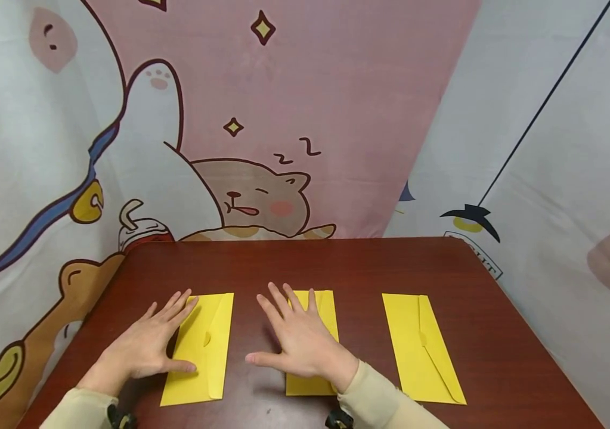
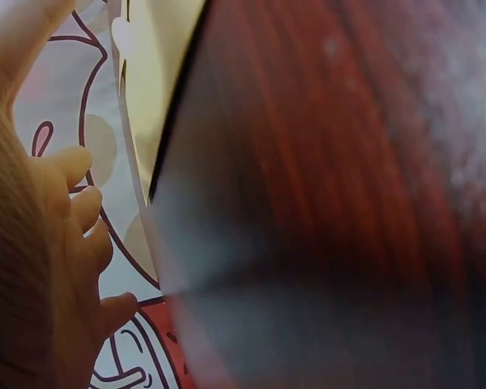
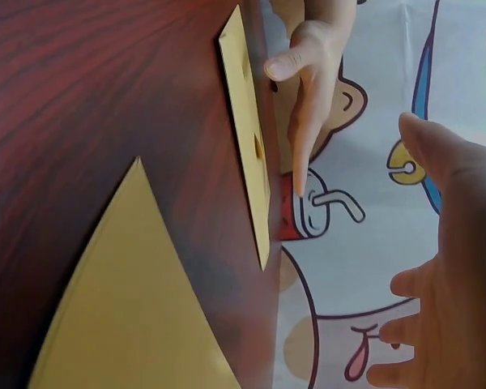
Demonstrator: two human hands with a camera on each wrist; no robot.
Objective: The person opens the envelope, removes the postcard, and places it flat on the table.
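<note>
Three yellow envelopes lie flat on a dark red-brown table, spaced out in a row. Over the upper left side of the left envelope (image 1: 210, 345) hovers my left hand (image 1: 149, 342), fingers spread and thumb apart. My right hand (image 1: 305, 342) is held above the middle envelope (image 1: 328, 316), its fingers fanned out and its palm covering part of the paper. Neither hand grips anything. The right envelope (image 1: 417, 345) lies apart from both hands, its flap seam showing. In the right wrist view, a gap shows between my right hand (image 3: 462, 259) and the nearest envelope (image 3: 138, 300).
The wooden table (image 1: 294, 262) has rounded far corners. Behind and beside it hangs a cloth (image 1: 347, 119) printed with cartoon animals. Dark wrist-worn devices sit at both cuffs, the right one (image 1: 339, 418) near the table's front.
</note>
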